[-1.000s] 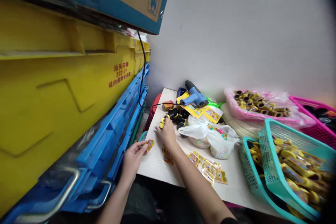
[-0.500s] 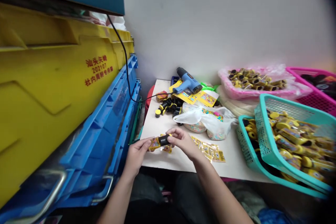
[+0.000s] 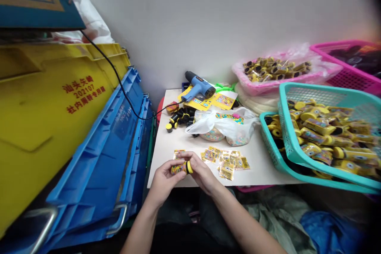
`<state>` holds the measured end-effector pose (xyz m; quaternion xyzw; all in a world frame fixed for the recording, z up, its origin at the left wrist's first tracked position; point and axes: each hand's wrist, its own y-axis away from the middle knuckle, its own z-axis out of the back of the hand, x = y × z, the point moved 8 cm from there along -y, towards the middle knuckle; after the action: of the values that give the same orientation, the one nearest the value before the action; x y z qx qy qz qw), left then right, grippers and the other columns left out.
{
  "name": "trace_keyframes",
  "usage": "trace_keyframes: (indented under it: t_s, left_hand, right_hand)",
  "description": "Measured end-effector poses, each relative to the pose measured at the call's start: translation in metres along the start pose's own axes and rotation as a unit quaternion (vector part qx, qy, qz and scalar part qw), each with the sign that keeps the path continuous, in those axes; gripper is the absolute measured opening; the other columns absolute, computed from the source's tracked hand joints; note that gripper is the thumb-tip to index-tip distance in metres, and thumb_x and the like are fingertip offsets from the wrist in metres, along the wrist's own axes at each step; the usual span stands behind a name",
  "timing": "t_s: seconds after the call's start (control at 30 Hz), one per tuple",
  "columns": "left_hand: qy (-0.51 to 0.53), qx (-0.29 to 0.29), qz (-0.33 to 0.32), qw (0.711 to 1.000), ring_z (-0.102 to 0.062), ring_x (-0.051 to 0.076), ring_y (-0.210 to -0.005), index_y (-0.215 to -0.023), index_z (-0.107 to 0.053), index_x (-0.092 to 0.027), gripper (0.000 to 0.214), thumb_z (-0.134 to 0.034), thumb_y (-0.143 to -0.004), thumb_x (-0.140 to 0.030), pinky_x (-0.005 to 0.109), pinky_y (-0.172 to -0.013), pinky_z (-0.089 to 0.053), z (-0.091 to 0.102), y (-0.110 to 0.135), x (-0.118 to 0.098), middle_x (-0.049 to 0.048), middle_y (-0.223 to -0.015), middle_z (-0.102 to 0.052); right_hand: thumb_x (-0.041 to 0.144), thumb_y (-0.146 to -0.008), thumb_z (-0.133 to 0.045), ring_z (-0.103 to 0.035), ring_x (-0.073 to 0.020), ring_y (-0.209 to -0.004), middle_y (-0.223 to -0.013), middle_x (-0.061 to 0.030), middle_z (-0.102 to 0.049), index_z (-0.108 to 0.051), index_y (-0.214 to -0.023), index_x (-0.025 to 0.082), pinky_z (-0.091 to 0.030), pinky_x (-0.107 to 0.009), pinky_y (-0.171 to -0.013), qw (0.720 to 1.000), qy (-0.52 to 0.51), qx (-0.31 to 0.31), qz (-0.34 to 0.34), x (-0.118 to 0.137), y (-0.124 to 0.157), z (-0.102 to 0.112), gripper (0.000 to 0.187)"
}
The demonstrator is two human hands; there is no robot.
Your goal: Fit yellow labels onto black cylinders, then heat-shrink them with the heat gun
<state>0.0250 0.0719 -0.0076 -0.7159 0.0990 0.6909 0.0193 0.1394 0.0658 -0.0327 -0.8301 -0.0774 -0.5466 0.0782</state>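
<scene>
Just above the table's front edge, both hands hold a small black-and-yellow tube [image 3: 180,168] lying sideways. A colourful printed sleeve covers most of it, and its yellow end points to the right. My left hand [image 3: 164,178] is closed round the sleeved left part. The fingers of my right hand [image 3: 200,172] are closed at the yellow end. Behind my hands lies a flat printed sleeve [image 3: 178,153], partly covered by the fingers. More flat yellow sleeves [image 3: 228,162] are spread on the table to the right.
A blue heat gun [image 3: 199,87] rests on yellow printed cards, its cord running left. Loose black-and-yellow tubes [image 3: 181,118] and a white plastic bag [image 3: 205,127] of coloured beads stand before it. Turquoise baskets [image 3: 285,127] hold sleeved tubes. Stacked crates [image 3: 98,147] wall the left.
The tube has been turned, so its yellow end now shows at the right and the sleeve covers more of its black body. My hands are closer together. The camera view has shifted.
</scene>
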Motion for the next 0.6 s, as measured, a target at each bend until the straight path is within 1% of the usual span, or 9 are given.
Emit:
trace_keyframes:
  t_s: [0.07,0.13,0.2,0.3,0.37,0.43,0.5,0.57,0.6]
  left_hand:
    - [0.002,0.004,-0.012,1.000,-0.069,0.022,-0.096,-0.085,-0.075,-0.017,0.027,-0.082,-0.059,-0.025,0.032,-0.088,-0.055,-0.011,0.001,-0.002,0.0075,-0.097,-0.076]
    - [0.001,0.003,-0.012,1.000,-0.069,0.023,-0.096,-0.084,-0.075,-0.018,0.027,-0.082,-0.059,-0.024,0.032,-0.088,-0.054,-0.018,0.003,-0.002,0.0076,-0.097,-0.076]
    - [-0.008,0.008,-0.008,1.000,-0.069,0.024,-0.095,-0.084,-0.076,-0.018,0.027,-0.082,-0.059,-0.024,0.034,-0.088,-0.054,-0.022,0.002,-0.002,0.0078,-0.097,-0.076]
    - [-0.033,0.014,-0.013,0.999,-0.068,0.024,-0.096,-0.083,-0.075,-0.017,0.026,-0.082,-0.059,-0.025,0.034,-0.090,-0.053,-0.027,0.001,-0.001,0.0079,-0.094,-0.075]
    - [-0.033,0.015,-0.016,0.999,-0.068,0.023,-0.097,-0.083,-0.072,-0.017,0.028,-0.083,-0.060,-0.027,0.034,-0.090,-0.052,-0.032,0.001,0.001,0.0080,-0.095,-0.075]
    - [0.006,0.021,-0.008,1.000,-0.069,0.022,-0.093,-0.091,-0.067,-0.018,0.036,-0.083,-0.062,-0.032,0.033,-0.084,-0.054,-0.040,0.003,0.004,0.0075,-0.096,-0.074]
    - [0.056,0.046,0.011,0.997,-0.069,0.020,-0.084,-0.104,-0.059,-0.021,0.048,-0.082,-0.065,-0.038,0.030,-0.074,-0.055,-0.052,0.005,0.006,0.0062,-0.093,-0.073]
    - [0.079,0.093,0.027,0.992,-0.069,0.019,-0.080,-0.116,-0.051,-0.023,0.059,-0.078,-0.069,-0.046,0.030,-0.070,-0.055,-0.064,0.005,0.005,0.0068,-0.092,-0.073]
    - [0.067,0.115,0.029,0.991,-0.069,0.020,-0.082,-0.119,-0.051,-0.022,0.059,-0.075,-0.072,-0.049,0.031,-0.071,-0.055,-0.066,0.002,0.005,0.0083,-0.096,-0.072]
  right_hand:
    - [0.068,-0.089,-0.036,-0.059,-0.0210,-0.105,-0.119,-0.0104,-0.058,-0.052,-0.119,0.025,-0.046,-0.041,-0.091,0.999,-0.044,0.007,-0.013,-0.007,0.006,-0.006,0.055]
    - [0.072,-0.088,-0.032,-0.060,-0.0216,-0.105,-0.117,-0.0107,-0.059,-0.051,-0.119,0.024,-0.046,-0.042,-0.094,0.997,-0.069,0.014,-0.014,-0.010,0.009,-0.009,0.060]
    - [0.075,-0.085,-0.033,-0.060,-0.0221,-0.105,-0.114,-0.0106,-0.060,-0.052,-0.117,0.024,-0.045,-0.043,-0.096,0.997,-0.072,0.021,-0.008,-0.010,0.010,-0.008,0.063]
    - [0.076,-0.084,-0.036,-0.061,-0.0225,-0.101,-0.110,-0.0108,-0.061,-0.054,-0.117,0.023,-0.047,-0.044,-0.094,0.999,-0.036,0.023,0.010,-0.005,0.011,0.004,0.065]
    - [0.071,-0.087,-0.038,-0.059,-0.0219,-0.104,-0.116,-0.0105,-0.059,-0.053,-0.122,0.024,-0.047,-0.042,-0.094,0.999,0.013,0.001,0.033,0.002,0.014,0.016,0.060]
    - [0.064,-0.089,-0.044,-0.054,-0.0218,-0.111,-0.124,-0.0095,-0.055,-0.053,-0.127,0.027,-0.044,-0.042,-0.097,0.994,0.079,-0.022,0.067,0.017,0.021,0.027,0.055]
    - [0.055,-0.085,-0.058,-0.052,-0.0223,-0.114,-0.123,-0.0077,-0.057,-0.059,-0.124,0.029,-0.040,-0.042,-0.102,0.984,0.142,-0.020,0.102,0.039,0.032,0.033,0.047]
    - [0.038,-0.080,-0.070,-0.055,-0.0212,-0.111,-0.114,-0.0055,-0.062,-0.065,-0.116,0.031,-0.040,-0.040,-0.102,0.962,0.225,-0.010,0.154,0.074,0.047,0.037,0.037]
    - [0.026,-0.080,-0.071,-0.057,-0.0194,-0.109,-0.113,-0.0043,-0.064,-0.065,-0.116,0.033,-0.042,-0.037,-0.100,0.940,0.280,-0.019,0.194,0.099,0.056,0.042,0.037]
